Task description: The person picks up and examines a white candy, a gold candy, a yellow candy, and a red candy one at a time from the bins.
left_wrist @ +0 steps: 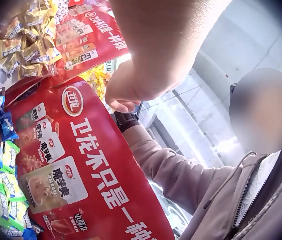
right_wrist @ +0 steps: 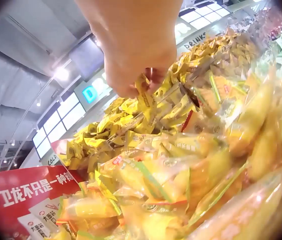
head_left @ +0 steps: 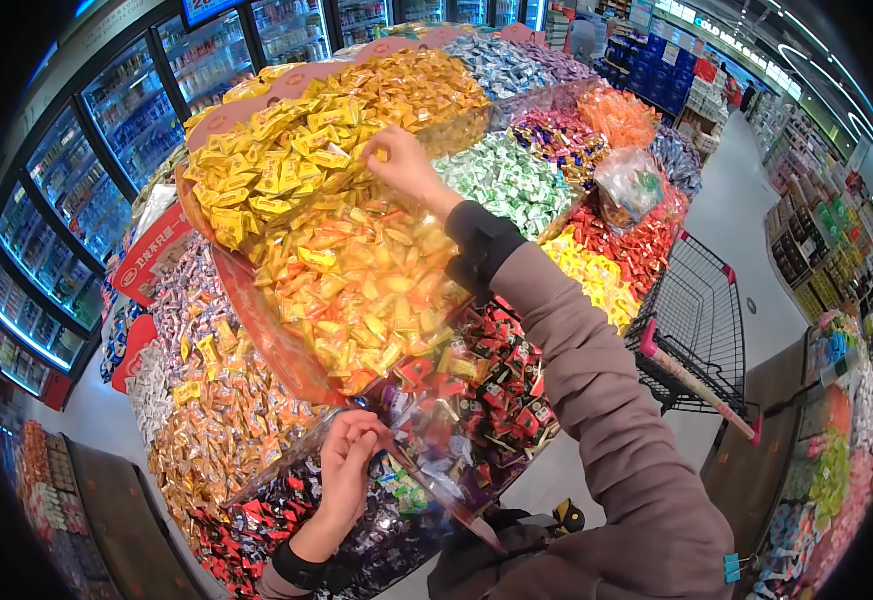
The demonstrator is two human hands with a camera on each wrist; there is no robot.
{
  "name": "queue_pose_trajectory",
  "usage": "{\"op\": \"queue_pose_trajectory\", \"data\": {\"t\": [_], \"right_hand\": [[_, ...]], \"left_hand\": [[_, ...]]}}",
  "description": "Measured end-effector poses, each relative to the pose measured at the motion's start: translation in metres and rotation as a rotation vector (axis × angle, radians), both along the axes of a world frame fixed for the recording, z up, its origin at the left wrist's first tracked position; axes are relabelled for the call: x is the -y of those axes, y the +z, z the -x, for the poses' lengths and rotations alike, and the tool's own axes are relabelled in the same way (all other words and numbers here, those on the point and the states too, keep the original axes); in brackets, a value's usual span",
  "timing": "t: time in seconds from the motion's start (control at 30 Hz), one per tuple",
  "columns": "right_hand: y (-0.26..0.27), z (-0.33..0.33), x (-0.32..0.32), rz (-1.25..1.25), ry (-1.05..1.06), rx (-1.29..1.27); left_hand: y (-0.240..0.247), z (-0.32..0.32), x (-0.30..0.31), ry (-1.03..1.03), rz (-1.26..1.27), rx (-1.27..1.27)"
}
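My right hand (head_left: 403, 167) reaches over the front slope of a heap of yellow snack packets (head_left: 286, 160). Thumb and index finger meet, and in the right wrist view they pinch one small yellow packet (right_wrist: 144, 92). My left hand (head_left: 349, 462) hovers low near the corner of the bins, over dark and red wrapped sweets (head_left: 256, 525). Its fingers curl loosely, and nothing shows in them in the left wrist view. Between the hands lies a bin of orange-yellow wrapped snacks (head_left: 366, 290).
Clear dividers separate neighbouring bins of green-white (head_left: 506, 170) and black-red (head_left: 501, 380) sweets. A clear bag (head_left: 628, 185) sits on the red packets. Beyond the right side of the stand is a shopping cart (head_left: 696, 330). Red printed signs (left_wrist: 88, 165) edge the stand; glass-door fridges (head_left: 126, 100) line the back left.
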State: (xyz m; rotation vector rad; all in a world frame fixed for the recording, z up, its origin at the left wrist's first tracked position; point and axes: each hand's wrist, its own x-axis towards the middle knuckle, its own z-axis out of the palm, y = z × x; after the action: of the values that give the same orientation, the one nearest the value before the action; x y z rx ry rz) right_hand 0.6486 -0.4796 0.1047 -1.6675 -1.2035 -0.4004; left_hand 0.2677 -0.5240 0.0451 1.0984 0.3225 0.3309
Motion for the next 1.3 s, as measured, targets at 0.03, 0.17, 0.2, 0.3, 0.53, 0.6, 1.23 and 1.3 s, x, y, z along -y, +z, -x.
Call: {"op": "queue_pose_trajectory", "data": {"t": [0.03,0.17,0.2,0.3,0.53,0.6,1.23,1.3], "right_hand": [[0.006,-0.008,-0.002,-0.051,-0.008,0.009],[0.007,-0.027,-0.030,-0.063,-0.048,0.028],[-0.001,-0.031,-0.041,-0.009,-0.057,0.062],[-0.007,-0.027,-0.056,0.322,-0.027,0.063],[-0.005,-0.013,-0.049,0.415,-0.050,0.101],[-0.014,-0.014,-0.052,0.306,-0.063,0.147],[-0.010,0.124,0.122,0.019,0.038,-0.020],[-0.013,0.151,0.156,0.004,0.013,-0.101]], "left_hand": [[-0.001,-0.002,-0.001,-0.003,-0.003,0.010],[-0.001,-0.004,-0.001,0.005,0.003,0.034],[-0.002,-0.004,-0.001,0.017,0.006,0.024],[-0.004,-0.002,-0.005,0.037,0.010,0.008],[-0.008,0.002,-0.009,0.040,0.000,0.004],[-0.007,0.002,-0.009,0.039,0.003,0.011],[-0.033,0.060,-0.026,-0.028,-0.031,-0.074],[-0.036,0.068,-0.026,-0.060,-0.004,-0.103]]}}
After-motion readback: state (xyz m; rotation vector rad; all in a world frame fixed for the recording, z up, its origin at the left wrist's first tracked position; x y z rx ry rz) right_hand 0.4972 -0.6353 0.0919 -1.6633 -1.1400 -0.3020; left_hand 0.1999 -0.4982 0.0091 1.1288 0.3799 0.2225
